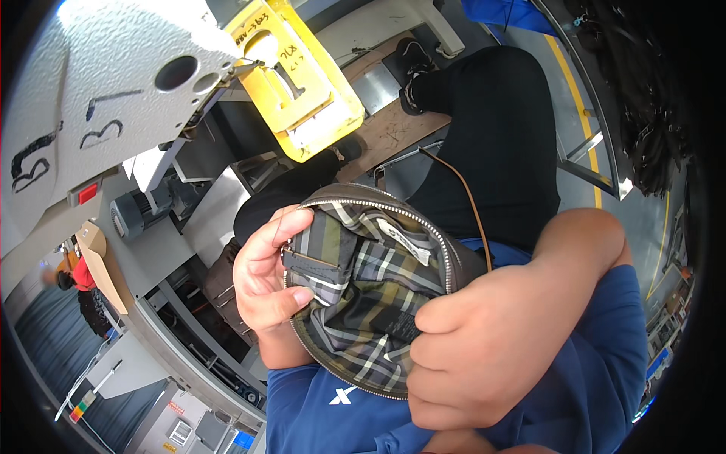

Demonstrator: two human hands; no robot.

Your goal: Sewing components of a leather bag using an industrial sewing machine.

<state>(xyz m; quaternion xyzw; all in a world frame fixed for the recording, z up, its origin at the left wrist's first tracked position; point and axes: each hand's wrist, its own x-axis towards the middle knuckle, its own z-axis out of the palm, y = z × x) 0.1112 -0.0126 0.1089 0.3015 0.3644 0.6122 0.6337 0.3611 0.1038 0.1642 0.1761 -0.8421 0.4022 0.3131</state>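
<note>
Above my lap I hold a small dark zip-up bag (pixel 363 303), its mouth spread wide so the plaid lining shows. A metal zipper (pixel 448 253) runs round the opening. Inside are a white label (pixel 404 240) and a dark patch with faint print. My left hand (pixel 261 284) grips the left rim by a dark tab, thumb inside, other fingers behind. On the right, my right hand (pixel 484 348) is closed over the bag's edge; its fingertips are hidden. A thin brown strap (pixel 470 204) hangs beyond the bag, over my leg.
A white machine body (pixel 106 83) stands at upper left, with a yellow slotted plate (pixel 333 106) beside it. Below it are a red switch (pixel 88 194) and a grey motor (pixel 136 216). Farther left is another person in red (pixel 82 276).
</note>
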